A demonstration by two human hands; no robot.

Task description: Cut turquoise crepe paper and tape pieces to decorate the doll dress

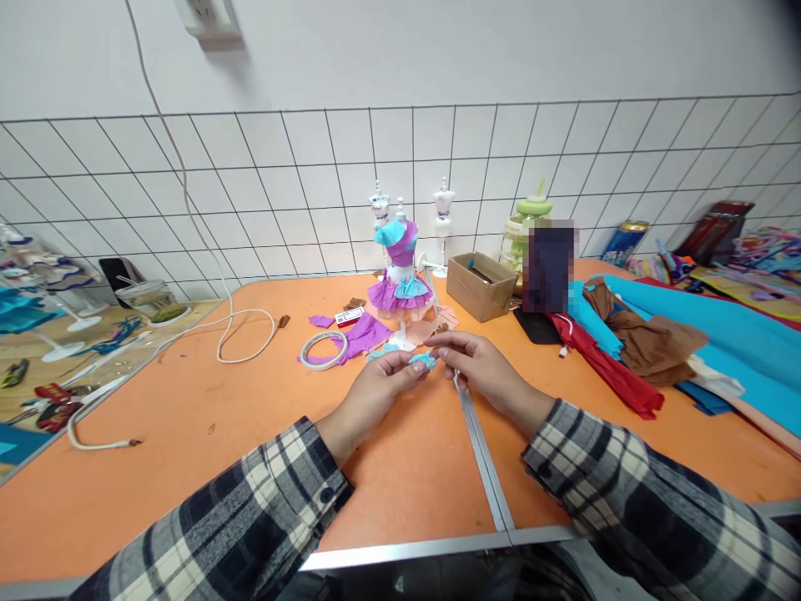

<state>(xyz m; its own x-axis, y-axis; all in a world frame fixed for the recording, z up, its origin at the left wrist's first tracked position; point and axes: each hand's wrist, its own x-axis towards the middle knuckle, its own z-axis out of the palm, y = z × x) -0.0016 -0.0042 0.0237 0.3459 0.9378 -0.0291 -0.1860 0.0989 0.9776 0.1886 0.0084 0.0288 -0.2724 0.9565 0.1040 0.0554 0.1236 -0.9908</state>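
left hand [379,382], pinched on a small crumpled light-blue fabric-like piece [424,361], its long axis crosswise between the hands; right hand [479,361] at its right end, fingers curled, hold unclear; purple-and-blue-dressed white miniature mannequin [401,273] beyond.

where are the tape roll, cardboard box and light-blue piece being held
Tape roll [323,366]: head view, near rim.
Cardboard box [469,290]: head view, long side wall.
Light-blue piece [423,361]: head view, visible middle.

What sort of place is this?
Probably a craft workspace: a miniature mannequin in a ruffled outfit, a roll of tape, and a blue scrap in the left hand.
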